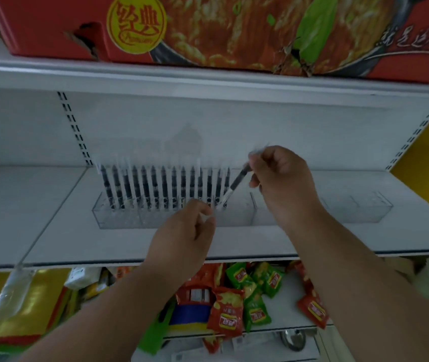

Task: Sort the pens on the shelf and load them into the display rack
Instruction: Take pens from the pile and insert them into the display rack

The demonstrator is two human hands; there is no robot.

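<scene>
- The right hand [281, 176] pinches a pen [235, 185] by its upper end, fingers curled round it.
- That pen slants down and left; its clear tip is at the rack [119, 218], just right of the last standing pen.
- The left hand [184, 236] has its fingers curled, pinching something small and pale at the fingertips [205, 216]; what it is cannot be told.
- This hand is at the rack's front wall, near the slanted pen's tip.
- A row of pens [163, 186] stands upright in the rack's left part, dark barrels with clear caps up.
- The rack is a clear, long tray on the white shelf [234, 244].
- Above sits a red carton [208, 30].
- Below the shelf lie red and green snack packets [250, 296].
</scene>
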